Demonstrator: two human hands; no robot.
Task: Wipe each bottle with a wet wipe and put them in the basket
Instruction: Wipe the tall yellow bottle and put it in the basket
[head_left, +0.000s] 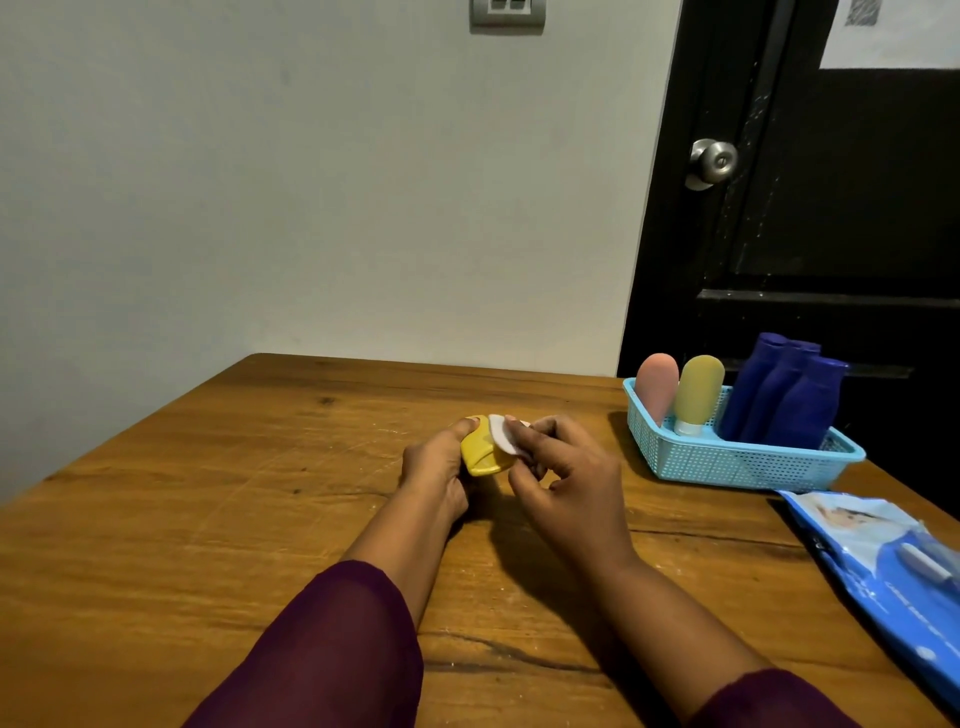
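Seen from the head: the left grip (436, 462) curls round the small yellow plastic bottle (482, 457) at the middle of the wooden surface (208, 493). The right grip (566, 478) pinches a white wet wipe (500, 434) against its top. Best to turn the bottle so every side gets wiped before it goes to the light-blue plastic basket (727, 460).

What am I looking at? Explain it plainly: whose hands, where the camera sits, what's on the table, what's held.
No machine here: a person's two bare hands, filmed by one camera worn on the head, looking down. The left hand grips a small yellow bottle; the right hand pinches a white wipe against it. On the wooden table stands a blue basket holding a pink bottle, a pale yellow bottle and three dark blue bottles. A blue wipe pack lies at the right.
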